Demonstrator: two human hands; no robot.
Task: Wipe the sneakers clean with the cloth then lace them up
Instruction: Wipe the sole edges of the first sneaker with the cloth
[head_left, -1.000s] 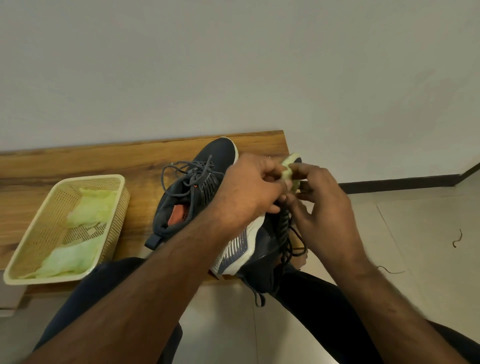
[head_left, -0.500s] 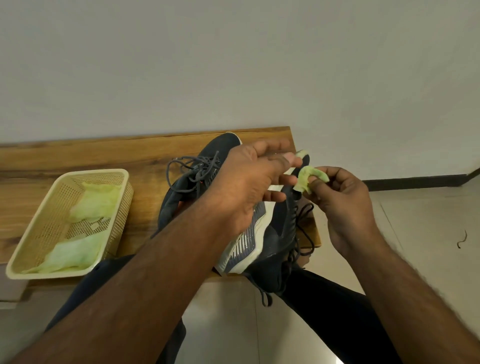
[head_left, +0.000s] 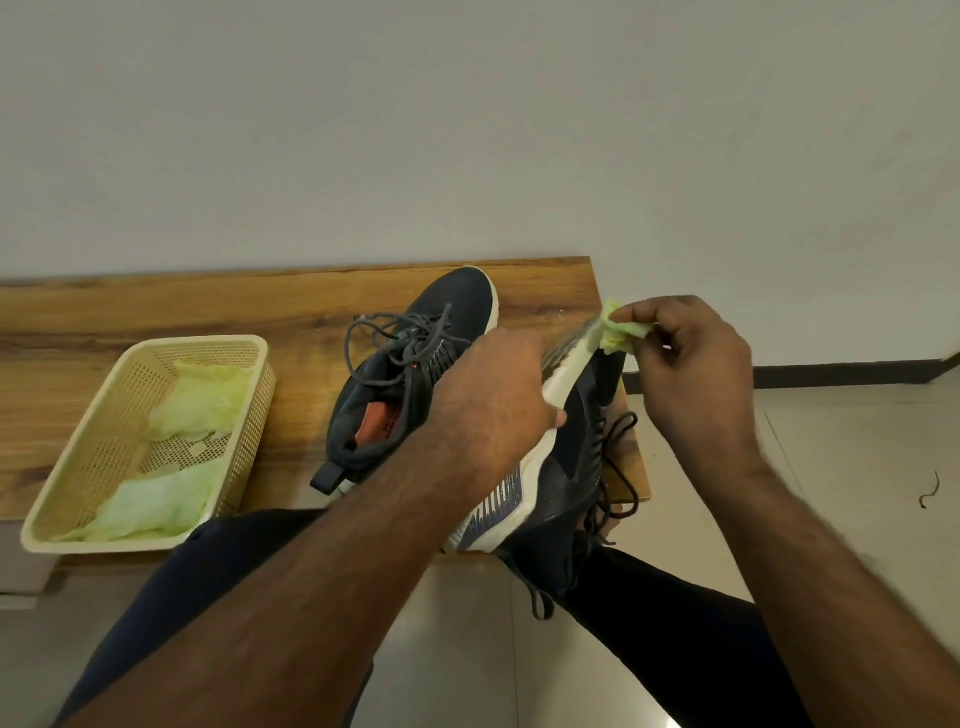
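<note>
Two dark navy sneakers with white soles are on a wooden bench. One sneaker lies flat on the bench with loose grey laces and an orange insole showing. My left hand grips the second sneaker, tilted on its side with the white sole facing up and its black laces hanging down. A small crumpled pale green cloth is pinched in my right hand at the toe end of that sole.
A cream plastic basket with more pale green cloths stands on the bench at the left. My dark-trousered legs are below. Tiled floor lies to the right, a white wall behind.
My right hand has drawn the cloth up and to the right along the held sneaker's sole to its toe. My left hand has slid lower on the sneaker and tilted it.
</note>
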